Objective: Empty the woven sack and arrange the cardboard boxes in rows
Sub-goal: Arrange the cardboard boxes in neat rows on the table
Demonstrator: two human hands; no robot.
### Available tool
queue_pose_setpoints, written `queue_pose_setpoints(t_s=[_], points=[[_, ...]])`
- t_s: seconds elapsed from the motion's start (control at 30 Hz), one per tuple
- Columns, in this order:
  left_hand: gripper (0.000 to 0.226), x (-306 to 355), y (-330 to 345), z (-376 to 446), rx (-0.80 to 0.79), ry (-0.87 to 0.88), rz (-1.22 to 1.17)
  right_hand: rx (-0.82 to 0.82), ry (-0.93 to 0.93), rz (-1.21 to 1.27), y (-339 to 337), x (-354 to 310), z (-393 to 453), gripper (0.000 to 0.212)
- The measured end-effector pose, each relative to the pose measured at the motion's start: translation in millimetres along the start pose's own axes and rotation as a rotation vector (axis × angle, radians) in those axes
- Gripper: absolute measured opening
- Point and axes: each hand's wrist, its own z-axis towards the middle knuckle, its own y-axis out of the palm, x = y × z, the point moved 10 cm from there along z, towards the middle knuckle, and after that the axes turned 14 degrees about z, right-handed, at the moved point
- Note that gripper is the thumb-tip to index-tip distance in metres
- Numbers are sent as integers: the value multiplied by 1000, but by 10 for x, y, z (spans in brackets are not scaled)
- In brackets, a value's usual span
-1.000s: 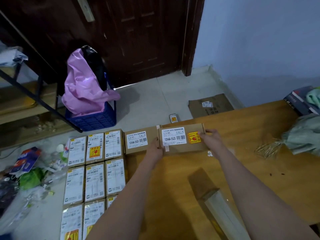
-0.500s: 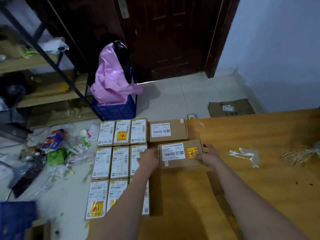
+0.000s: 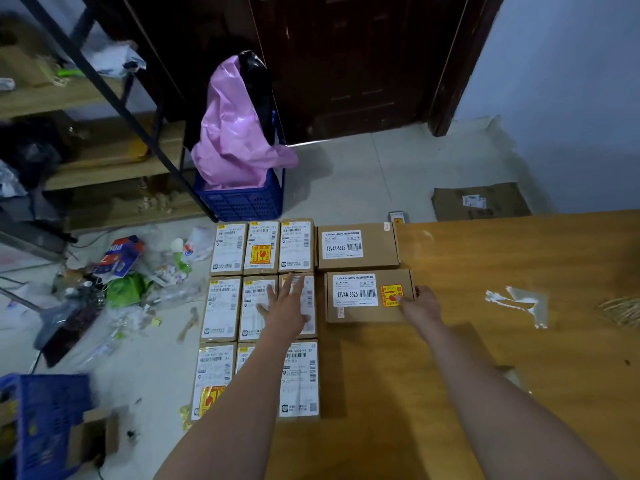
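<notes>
A three-by-three block of upright boxes [image 3: 221,308] lies at the wooden board's [image 3: 519,258] left edge. Right of it, two wide boxes lie on the board, the far box [image 3: 356,245] just behind the near box [image 3: 369,296]. A crate [image 3: 242,199] stands beyond the block; litter [image 3: 121,271] lies left.

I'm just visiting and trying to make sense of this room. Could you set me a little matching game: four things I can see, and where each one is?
Things:
1. pink plastic bag
2. box with the orange sticker
3. flattened cardboard
4. left hand

Places:
A. lying on the floor by the blue wall
B. spread open above the middle row of boxes
C. spilling out of the blue crate
D. on the wooden table, touched by the right hand

Pairs: 1-C, 2-D, 3-A, 4-B
</notes>
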Motion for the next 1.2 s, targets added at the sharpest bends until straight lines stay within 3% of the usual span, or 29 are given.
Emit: queue_pose_setpoints(t_s=[0.17, 0.87, 1.2], points=[[90, 1, 61, 16, -11, 19, -1, 33, 25, -93, 71, -7, 15, 38], [89, 17, 23, 8, -20, 28, 45, 8, 58, -171, 259, -105, 43, 35], [84, 33, 2, -14, -1, 20, -4, -45, 75, -177, 297, -149, 91, 45]])
